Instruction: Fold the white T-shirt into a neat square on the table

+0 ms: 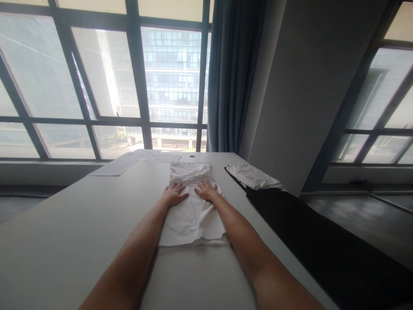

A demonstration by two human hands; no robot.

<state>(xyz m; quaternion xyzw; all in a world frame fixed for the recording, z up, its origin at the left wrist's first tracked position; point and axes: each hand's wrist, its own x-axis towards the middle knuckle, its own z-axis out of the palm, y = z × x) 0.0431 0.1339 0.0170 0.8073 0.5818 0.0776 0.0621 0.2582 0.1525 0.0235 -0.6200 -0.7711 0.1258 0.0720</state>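
Note:
A white cloth garment [189,217], folded into a long narrow shape, lies flat on the white table [80,241]. Its hem is toward me, and creases run across its far half. My left hand [175,194] rests on its left edge with the fingers spread. On its right side lies my right hand [206,190], palm down and fingers apart. Both hands press on the cloth without gripping it.
Paper sheets [116,167] lie at the table's far left. A second white folded cloth [254,175] sits on a black surface [300,228] along the right edge. Beyond the table are windows [171,77], a blue-grey curtain [230,73] and a pillar [303,86].

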